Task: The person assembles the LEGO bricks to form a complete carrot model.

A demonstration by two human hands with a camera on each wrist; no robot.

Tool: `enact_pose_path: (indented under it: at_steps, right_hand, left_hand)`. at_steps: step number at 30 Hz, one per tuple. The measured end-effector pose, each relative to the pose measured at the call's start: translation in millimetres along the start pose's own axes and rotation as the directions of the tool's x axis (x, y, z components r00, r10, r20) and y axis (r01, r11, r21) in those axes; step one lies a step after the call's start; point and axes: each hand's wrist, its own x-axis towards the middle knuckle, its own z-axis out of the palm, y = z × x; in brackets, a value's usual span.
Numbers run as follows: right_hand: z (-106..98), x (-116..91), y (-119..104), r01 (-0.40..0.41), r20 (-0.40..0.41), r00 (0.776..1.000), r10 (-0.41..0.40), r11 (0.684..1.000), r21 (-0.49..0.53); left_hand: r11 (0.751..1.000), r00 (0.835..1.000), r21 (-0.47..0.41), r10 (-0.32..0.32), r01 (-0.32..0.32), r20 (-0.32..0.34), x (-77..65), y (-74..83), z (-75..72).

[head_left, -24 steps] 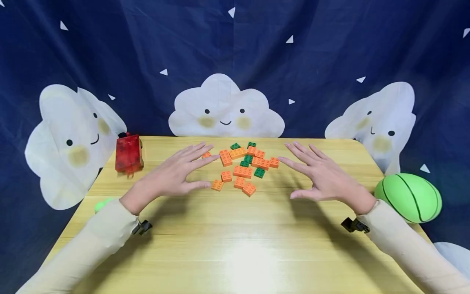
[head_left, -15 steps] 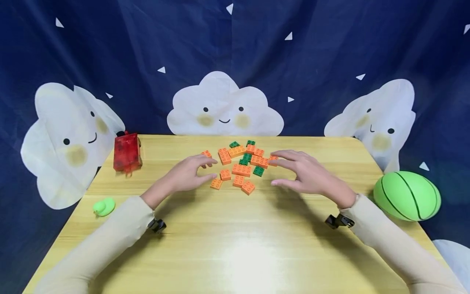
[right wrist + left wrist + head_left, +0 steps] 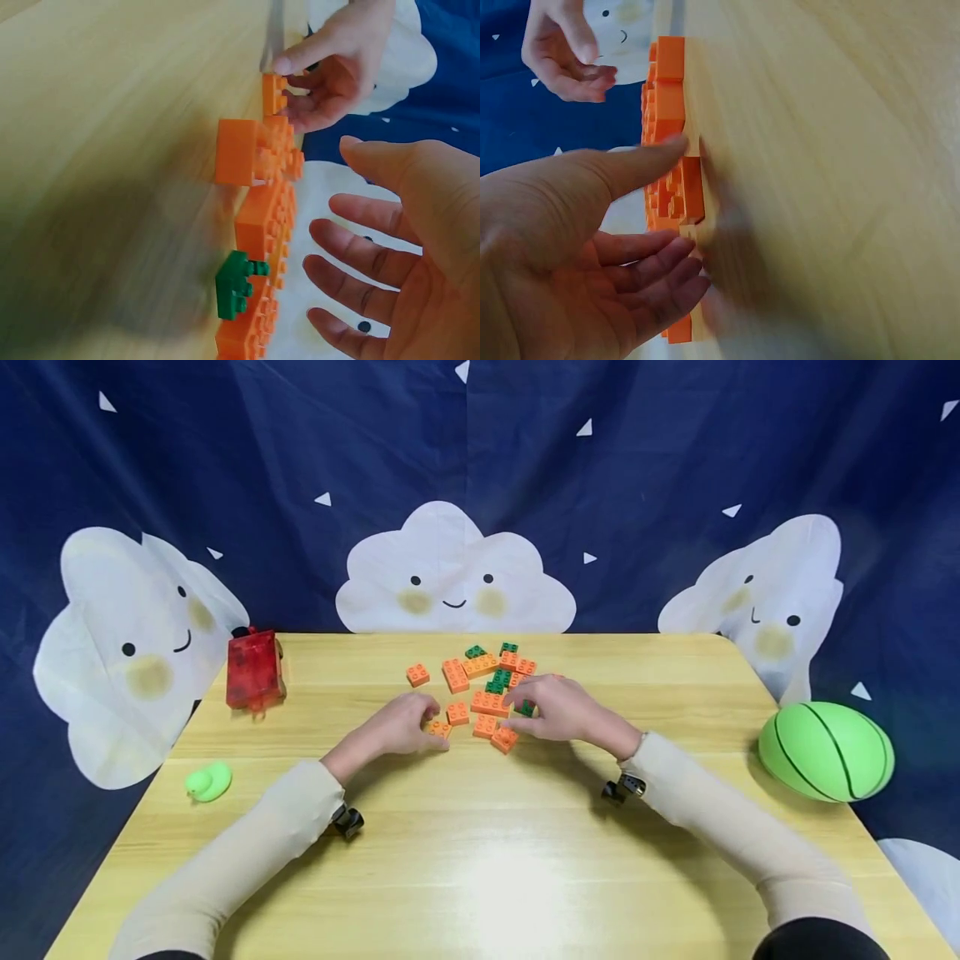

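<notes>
Orange toy building bricks (image 3: 490,703) and a few green ones (image 3: 498,681) lie loosely grouped on the table. My left hand (image 3: 405,724) is at the group's near left, its thumb and fingers parted on either side of a small orange brick (image 3: 682,191). In the right wrist view that hand's thumb comes right at a small orange brick (image 3: 271,94). My right hand (image 3: 558,708) hovers over the group's right side, fingers loosely bent and spread with nothing between them; it partly hides a green brick (image 3: 527,707). An orange brick (image 3: 504,740) lies just below its thumb.
A translucent red toy box-like object (image 3: 255,670) stands at the table's back left. Nearer on the left is a green rubber duck (image 3: 208,782). A green ball (image 3: 827,752) sits at the right edge. Behind the table (image 3: 450,843) hangs a blue cloud-print curtain (image 3: 480,460).
Both hands have moved inward and down toward the bricks, their spread fingers bending. The left hand has come to the near left brick, uncovering the far left one; the bricks keep their arrangement.
</notes>
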Motion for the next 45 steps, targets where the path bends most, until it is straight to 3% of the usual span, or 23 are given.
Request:
enact_pose_path:
  at_steps: [7, 17, 24, 33, 39, 45]
  right_hand:
    - [11.9, 14.3, 5.4, -0.045, 0.045, 0.998, 0.043, 0.998, 0.033]
    - [16.5, 21.4, 20.5, -0.118, 0.063, 0.991, 0.118, 0.993, 0.002]
    - [26.3, 31.7, 20.5, -0.151, 0.062, 0.986, 0.155, 0.986, -0.064]
    - [34.8, 42.5, 20.8, -0.147, 0.045, 0.987, 0.152, 0.983, -0.108]
    - [28.4, 40.2, 20.9, -0.116, 0.037, 0.992, 0.119, 0.99, -0.076]
    - [12.4, 33.1, 21.7, -0.156, 0.011, 0.988, 0.157, 0.987, -0.028]
  left_hand:
    - [0.994, 0.995, 0.032, 0.103, -0.104, 0.011, -6.3, -3.6, 0.9]
    - [0.981, 0.985, 0.114, 0.147, -0.157, 0.089, -11.1, 24.4, 14.0]
    - [0.952, 0.962, 0.156, 0.247, -0.263, 0.118, -14.2, 52.9, 34.8]
    - [0.886, 0.919, 0.248, 0.39, -0.391, 0.055, -4.0, 77.2, 60.6]
    - [0.901, 0.932, 0.248, 0.361, -0.356, 0.024, 7.3, 79.1, 56.3]
    - [0.927, 0.952, 0.222, 0.307, -0.303, 0.015, 17.2, 69.3, 52.6]
